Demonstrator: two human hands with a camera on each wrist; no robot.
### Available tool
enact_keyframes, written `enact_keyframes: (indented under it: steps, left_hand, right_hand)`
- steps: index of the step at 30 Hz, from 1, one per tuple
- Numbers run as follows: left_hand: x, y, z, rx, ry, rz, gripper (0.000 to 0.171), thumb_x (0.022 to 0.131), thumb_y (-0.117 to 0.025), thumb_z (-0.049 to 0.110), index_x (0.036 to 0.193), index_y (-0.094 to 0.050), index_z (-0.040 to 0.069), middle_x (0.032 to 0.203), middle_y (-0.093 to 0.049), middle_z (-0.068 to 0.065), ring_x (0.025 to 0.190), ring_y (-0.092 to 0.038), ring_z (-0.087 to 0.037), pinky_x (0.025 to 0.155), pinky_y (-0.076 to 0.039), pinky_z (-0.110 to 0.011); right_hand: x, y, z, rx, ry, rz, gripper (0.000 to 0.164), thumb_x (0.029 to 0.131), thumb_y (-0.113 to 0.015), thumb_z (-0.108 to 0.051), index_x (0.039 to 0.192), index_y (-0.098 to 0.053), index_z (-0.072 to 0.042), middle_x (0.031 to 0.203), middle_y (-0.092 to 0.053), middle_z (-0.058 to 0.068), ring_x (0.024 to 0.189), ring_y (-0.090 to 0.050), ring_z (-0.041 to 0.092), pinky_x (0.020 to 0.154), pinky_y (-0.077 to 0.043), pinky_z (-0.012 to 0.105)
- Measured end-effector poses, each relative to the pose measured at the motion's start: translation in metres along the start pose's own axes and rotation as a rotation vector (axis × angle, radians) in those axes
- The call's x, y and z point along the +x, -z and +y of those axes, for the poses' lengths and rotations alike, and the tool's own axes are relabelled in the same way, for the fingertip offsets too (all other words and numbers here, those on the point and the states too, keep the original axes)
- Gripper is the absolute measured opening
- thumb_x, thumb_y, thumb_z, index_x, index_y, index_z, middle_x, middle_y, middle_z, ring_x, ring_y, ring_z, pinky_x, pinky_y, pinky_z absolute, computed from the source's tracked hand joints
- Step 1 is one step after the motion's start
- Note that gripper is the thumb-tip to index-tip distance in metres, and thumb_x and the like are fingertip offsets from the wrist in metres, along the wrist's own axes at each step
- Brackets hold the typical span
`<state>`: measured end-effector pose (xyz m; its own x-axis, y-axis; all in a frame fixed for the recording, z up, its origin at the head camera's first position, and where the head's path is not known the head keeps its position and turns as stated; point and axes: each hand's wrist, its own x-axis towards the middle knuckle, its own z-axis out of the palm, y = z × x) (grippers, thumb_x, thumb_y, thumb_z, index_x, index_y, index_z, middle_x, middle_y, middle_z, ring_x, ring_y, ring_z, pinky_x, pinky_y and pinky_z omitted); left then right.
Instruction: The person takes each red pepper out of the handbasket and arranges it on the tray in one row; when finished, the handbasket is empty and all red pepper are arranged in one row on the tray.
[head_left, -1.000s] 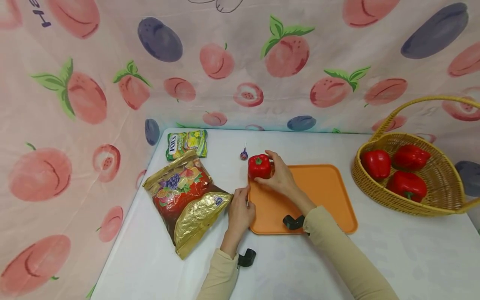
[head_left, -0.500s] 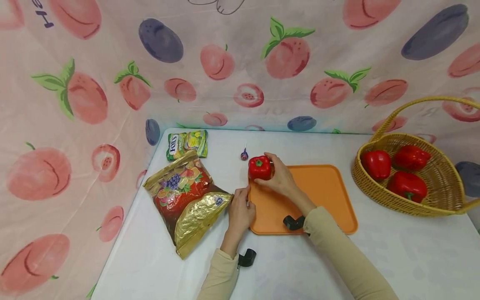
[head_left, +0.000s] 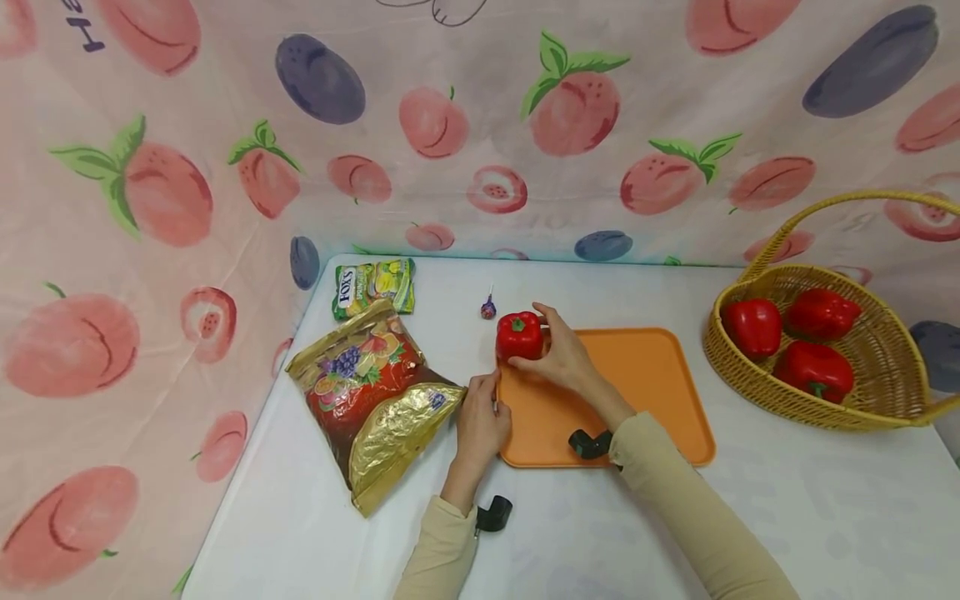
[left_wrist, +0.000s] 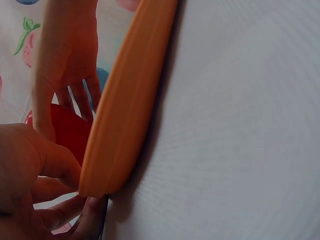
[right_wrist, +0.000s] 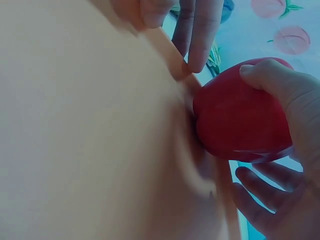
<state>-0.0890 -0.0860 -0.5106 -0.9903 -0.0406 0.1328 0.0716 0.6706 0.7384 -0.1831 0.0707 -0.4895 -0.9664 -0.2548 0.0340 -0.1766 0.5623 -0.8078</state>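
Note:
A red bell pepper [head_left: 519, 335] with a green stem stands upright at the far left corner of an orange tray [head_left: 645, 383]. My right hand [head_left: 564, 360] holds the pepper from its right side, thumb in front and fingers behind. In the right wrist view, the pepper [right_wrist: 240, 117] sits against the tray's rim, with the thumb on its skin. My left hand [head_left: 482, 423] grips the tray's left edge just below the pepper. The left wrist view shows the thumb at the rim of the tray [left_wrist: 125, 105] and the fingers curled under it.
A wicker basket [head_left: 723, 375] with several red bell peppers stands on the right. Left of the tray lie a large gold and red snack bag [head_left: 375, 400] and a green Fox's candy bag [head_left: 375, 287]. A lollipop [head_left: 488, 308] lies behind the pepper.

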Motion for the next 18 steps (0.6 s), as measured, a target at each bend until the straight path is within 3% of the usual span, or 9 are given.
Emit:
enact_keyframes:
  steps: [18]
  left_hand:
    - [-0.0002, -0.0001, 0.0002, 0.007, 0.021, -0.017, 0.048, 0.086, -0.061, -0.002, 0.133, -0.057, -0.004, 0.117, -0.058, -0.016, 0.088, -0.056, -0.024, 0.074, -0.048, -0.037]
  right_hand:
    - [-0.0023, -0.0041, 0.0042, 0.003, 0.013, -0.024, 0.094, 0.075, -0.085, -0.029, 0.15, -0.032, -0.008, 0.14, -0.048, 0.017, 0.117, -0.053, 0.034, 0.093, -0.05, 0.05]
